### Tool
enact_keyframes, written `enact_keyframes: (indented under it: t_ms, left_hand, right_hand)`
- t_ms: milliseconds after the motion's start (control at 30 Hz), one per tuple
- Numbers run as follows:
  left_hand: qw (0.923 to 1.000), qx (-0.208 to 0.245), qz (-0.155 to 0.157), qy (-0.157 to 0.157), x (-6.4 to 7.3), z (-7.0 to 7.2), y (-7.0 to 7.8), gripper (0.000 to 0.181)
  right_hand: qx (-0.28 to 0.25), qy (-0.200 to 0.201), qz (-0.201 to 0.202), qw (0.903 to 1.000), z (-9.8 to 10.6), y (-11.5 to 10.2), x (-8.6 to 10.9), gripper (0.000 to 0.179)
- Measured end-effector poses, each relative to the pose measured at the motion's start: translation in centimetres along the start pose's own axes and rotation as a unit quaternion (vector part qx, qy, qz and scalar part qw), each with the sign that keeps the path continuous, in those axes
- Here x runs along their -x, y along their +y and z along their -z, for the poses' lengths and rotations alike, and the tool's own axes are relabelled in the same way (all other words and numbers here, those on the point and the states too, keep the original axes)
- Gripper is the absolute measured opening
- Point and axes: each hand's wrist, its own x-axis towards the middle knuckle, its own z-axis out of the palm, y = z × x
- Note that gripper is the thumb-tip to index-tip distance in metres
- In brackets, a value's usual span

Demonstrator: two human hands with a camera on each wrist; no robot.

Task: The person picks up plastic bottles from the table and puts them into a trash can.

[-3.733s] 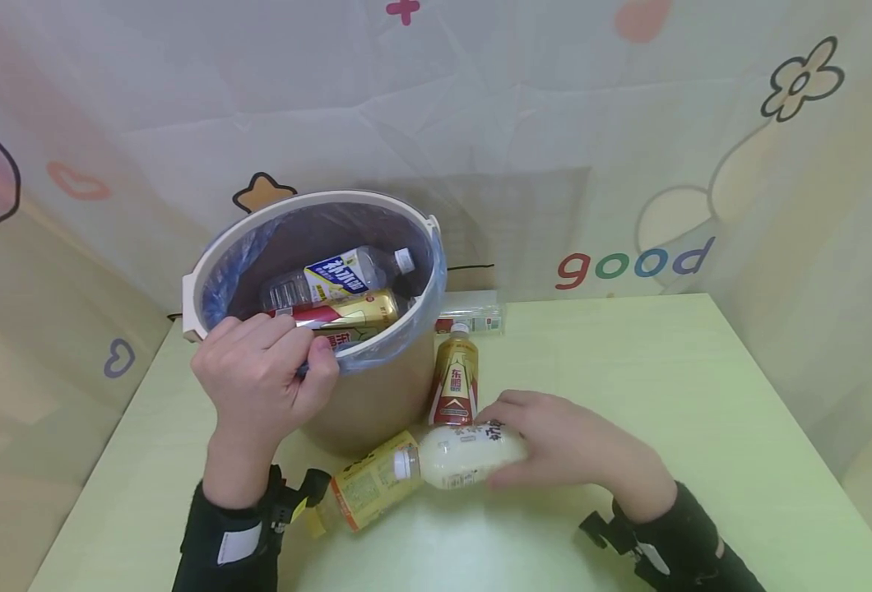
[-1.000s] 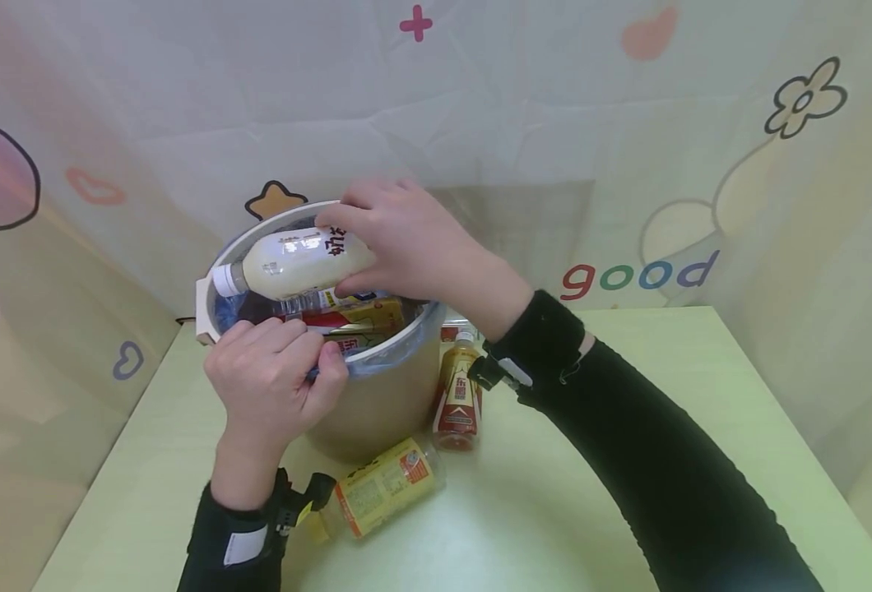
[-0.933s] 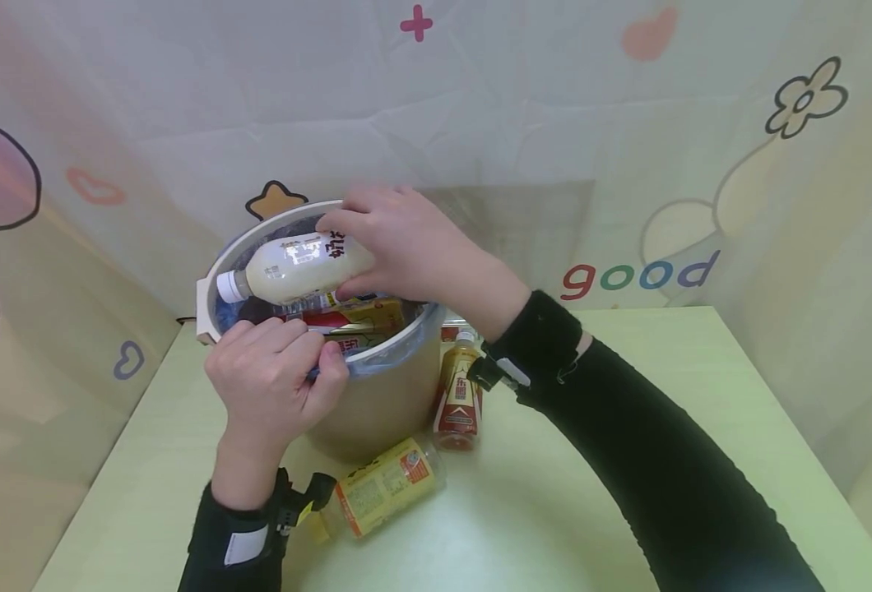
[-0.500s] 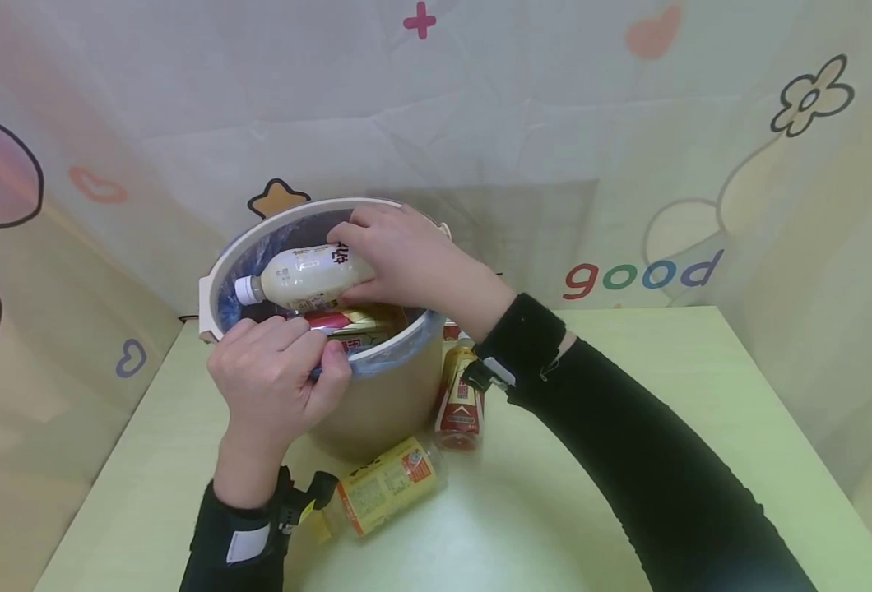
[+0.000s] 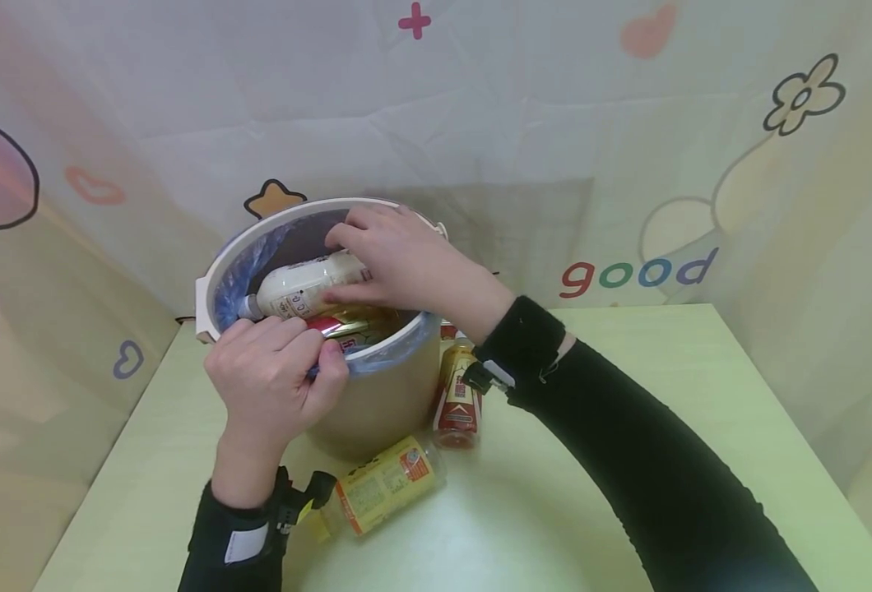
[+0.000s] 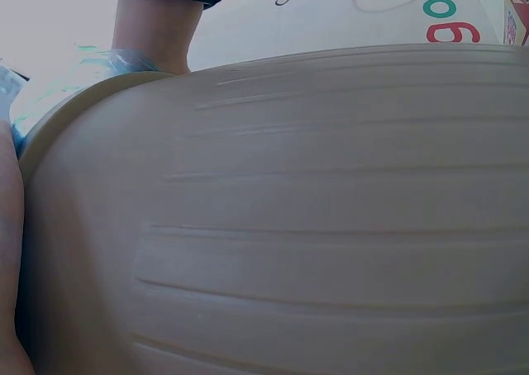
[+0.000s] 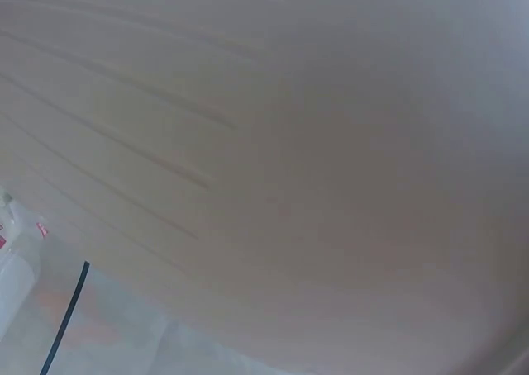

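A beige trash bin [image 5: 377, 403] with a white rim and a blue liner bag stands on the table, tilted toward the person. My left hand [image 5: 273, 370] grips its near rim, fingers curled over the edge. Over the bin's mouth is my right hand [image 5: 399, 255], thumb and fingers spread apart. Just beneath it, a white bottle [image 5: 288, 289] of milky drink lies inside the bin, cap to the left. Below that shows a gold and red drink container [image 5: 354, 325]. The bin's wall [image 6: 331, 193] fills most of the left wrist view, and likewise the right wrist view.
A bottle with a yellow label [image 5: 387, 485] lies in front of the bin. Against the bin's right side lies a gold and red bottle [image 5: 456, 403]. A patterned curtain [image 5: 495, 107] hangs behind the pale green table [image 5: 628, 411].
My right hand has carried the white bottle from the table into the bin. In the last half second the bottle has dropped and rolled away from the fingers. The left hand has kept its grip.
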Motion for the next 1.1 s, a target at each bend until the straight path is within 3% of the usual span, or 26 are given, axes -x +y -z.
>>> enact_keyframes:
  t_ms: [333, 767, 933, 1100]
  left_hand:
    - [1.0, 0.002, 0.0, -0.007, 0.0, -0.1, -0.1, 0.034]
    - [0.9999, -0.003, 0.002, -0.01, 0.3, 0.1, 0.0, 0.034]
    - [1.0, 0.001, 0.0, -0.004, 0.0, 0.1, 0.2, 0.034]
    - [1.0, 0.005, 0.003, 0.007, -0.3, 0.1, 0.3, 0.033]
  right_hand:
    - [-0.044, 0.04, 0.059, 0.9965, 0.1, 0.1, 0.3, 0.062]
    - [-0.054, 0.13, 0.06, 0.9882, 0.6, 0.2, 1.7, 0.053]
    - [-0.076, 0.201, 0.073, 0.9739, 1.2, 1.2, 3.3, 0.046]
    - [-0.12, 0.294, 0.049, 0.947, 1.4, 3.1, 5.9, 0.036]
